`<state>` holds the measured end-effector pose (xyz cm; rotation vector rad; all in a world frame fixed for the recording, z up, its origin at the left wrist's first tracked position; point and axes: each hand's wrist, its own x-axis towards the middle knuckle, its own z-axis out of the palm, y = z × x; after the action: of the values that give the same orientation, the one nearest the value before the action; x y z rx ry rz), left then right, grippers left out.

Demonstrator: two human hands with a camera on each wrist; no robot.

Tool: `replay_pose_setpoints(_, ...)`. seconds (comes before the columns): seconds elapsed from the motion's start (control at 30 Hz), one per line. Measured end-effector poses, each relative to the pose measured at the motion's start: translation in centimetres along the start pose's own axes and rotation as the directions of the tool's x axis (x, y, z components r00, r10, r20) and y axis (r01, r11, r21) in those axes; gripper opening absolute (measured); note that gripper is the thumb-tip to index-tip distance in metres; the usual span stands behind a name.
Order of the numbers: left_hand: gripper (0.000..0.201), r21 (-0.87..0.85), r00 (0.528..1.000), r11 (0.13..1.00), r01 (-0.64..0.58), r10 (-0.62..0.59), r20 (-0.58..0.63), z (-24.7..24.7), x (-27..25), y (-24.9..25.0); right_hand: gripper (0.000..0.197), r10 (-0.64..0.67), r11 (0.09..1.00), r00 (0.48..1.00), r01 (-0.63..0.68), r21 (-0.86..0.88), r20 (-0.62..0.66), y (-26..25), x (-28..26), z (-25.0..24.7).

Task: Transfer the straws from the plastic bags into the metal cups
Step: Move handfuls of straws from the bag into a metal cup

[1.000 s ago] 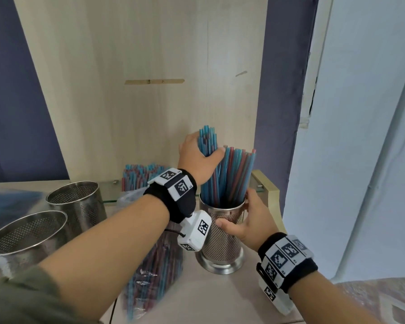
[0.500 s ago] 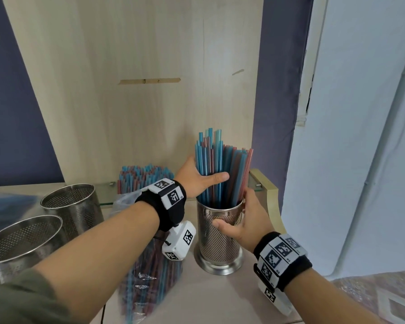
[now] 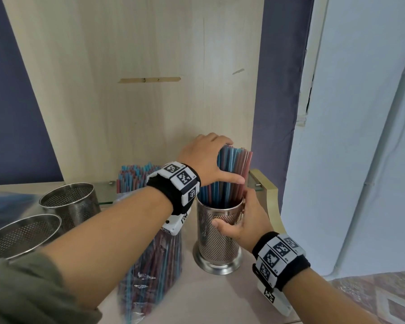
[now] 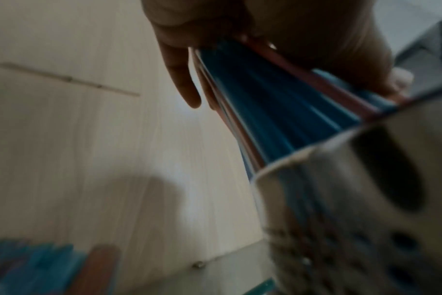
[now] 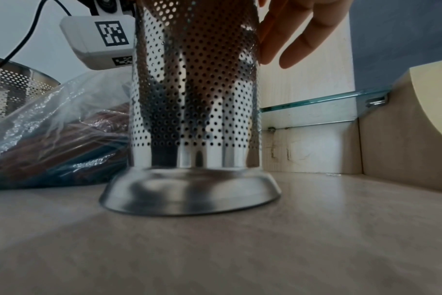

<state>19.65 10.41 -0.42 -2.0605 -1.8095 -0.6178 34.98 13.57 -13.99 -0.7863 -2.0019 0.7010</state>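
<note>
A perforated metal cup [image 3: 216,239] stands on the tabletop, filled with upright blue and red straws [image 3: 235,164]. My left hand [image 3: 204,157] is cupped over the straw tops, fingers curled over the far side and thumb across the front of the bundle. In the left wrist view the palm [image 4: 303,30] covers the straw [image 4: 265,111] ends above the cup rim [image 4: 285,161]. My right hand [image 3: 243,220] grips the cup's right side near the rim, thumb on the front. The right wrist view shows the cup [image 5: 194,99] with my fingers [image 5: 293,36] behind it.
A clear plastic bag of straws [image 3: 154,265] lies just left of the cup. Two empty perforated cups [image 3: 73,204] [image 3: 21,235] stand further left. More straws [image 3: 136,176] stick up at the back by a glass shelf [image 5: 316,101]. A wooden panel rises behind, and the table edge is at the right.
My left hand lowered its bundle into the cup, then slid up over the straw tops. The raised straws now sit level with the others. My right hand stayed on the cup.
</note>
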Motion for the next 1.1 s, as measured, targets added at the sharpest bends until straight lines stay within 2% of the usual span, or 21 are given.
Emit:
replay_pose_setpoints(0.07,0.098,0.003,0.998,0.998,0.066,-0.066,-0.020,0.3,0.0,0.1,0.094,0.005,1.000,1.000,-0.005,0.006,-0.003,-0.2,-0.1,-0.1)
replay_pose_setpoints(0.13,0.104,-0.032,0.996,0.996,0.082,-0.083,-0.033,0.3,-0.3,0.2,0.091,0.008,1.000,1.000,-0.008,0.019,-0.008,-0.2,-0.1,-0.1)
replay_pose_setpoints(0.23,0.110,-0.182,0.983,0.978,0.105,-0.129,-0.127,-0.7,-1.8,0.1,0.086,0.023,0.999,1.000,-0.023,0.035,-0.002,-0.3,-0.1,-0.2)
replay_pose_setpoints(0.3,0.103,-0.315,0.943,0.938,0.147,-0.229,-0.241,-1.4,-3.5,-0.9,0.083,0.029,0.999,1.000,-0.029,0.036,0.001,-0.4,-0.1,-0.3)
replay_pose_setpoints(0.4,0.088,-0.403,0.831,0.867,0.293,-0.439,-0.341,-1.8,-6.8,-3.5,0.081,0.039,0.998,0.999,-0.039,0.043,0.006,-0.6,-0.2,-0.4)
replay_pose_setpoints(0.5,0.072,-0.487,0.724,0.758,0.434,-0.615,-0.314,-1.4,-9.9,-5.9,0.081,0.035,0.999,0.999,-0.035,0.016,0.014,-0.8,-0.3,-0.6)
replay_pose_setpoints(0.57,0.058,-0.502,0.684,0.711,0.492,-0.673,-0.282,-0.7,-11.4,-7.3,0.081,0.034,0.999,0.999,-0.034,0.010,0.017,-0.8,-0.2,-0.7)
replay_pose_setpoints(0.67,0.047,-0.447,0.666,0.672,0.591,-0.719,-0.199,0.2,-12.5,-9.3,0.084,0.051,0.998,0.998,-0.049,-0.035,0.042,-1.4,-0.5,-1.2)
replay_pose_setpoints(0.8,0.049,-0.388,0.631,0.604,0.697,-0.772,-0.069,1.3,-12.9,-12.3,0.102,0.075,0.994,0.991,-0.066,-0.082,0.107,-2.7,-0.9,-2.3)
replay_pose_setpoints(0.83,0.053,-0.379,0.628,0.598,0.706,-0.776,-0.053,1.7,-13.0,-12.7,0.107,0.064,0.994,0.994,-0.055,-0.097,0.088,-3.0,-0.9,-2.6)
replay_pose_setpoints(0.9,0.061,-0.358,0.615,0.578,0.733,-0.788,-0.013,2.2,-13.3,-12.9,0.114,0.047,0.973,0.995,-0.066,-0.221,-0.089,-4.8,-1.2,-2.8)
replay_pose_setpoints(0.93,0.065,-0.349,0.606,0.568,0.746,-0.796,-0.001,2.5,-13.4,-12.8,0.110,0.005,0.956,0.976,-0.069,-0.286,-0.219,-6.2,-1.5,-2.9)
replay_pose_setpoints(0.97,0.068,-0.346,0.595,0.558,0.754,-0.803,0.002,2.9,-13.6,-12.8,0.098,-0.103,0.946,0.943,-0.006,-0.325,-0.318,-7.9,-1.8,-2.9)
replay_pose_setpoints(1.0,0.070,-0.344,0.586,0.551,0.760,-0.810,-0.001,3.1,-13.8,-12.7,0.080,-0.229,0.936,0.909,0.107,-0.335,-0.349,-9.7,-1.9,-2.6)
replay_pose_setpoints(1.03,0.072,-0.342,0.585,0.555,0.758,-0.811,-0.018,3.4,-13.9,-12.6,0.064,-0.325,0.919,0.893,0.220,-0.326,-0.313,-11.6,-2.0,-2.1)
replay_pose_setpoints(1.1,0.074,-0.337,0.585,0.563,0.755,-0.810,-0.043,3.6,-14.1,-12.3,0.052,-0.376,0.900,0.920,0.336,-0.279,-0.106,-14.1,-1.9,0.0)
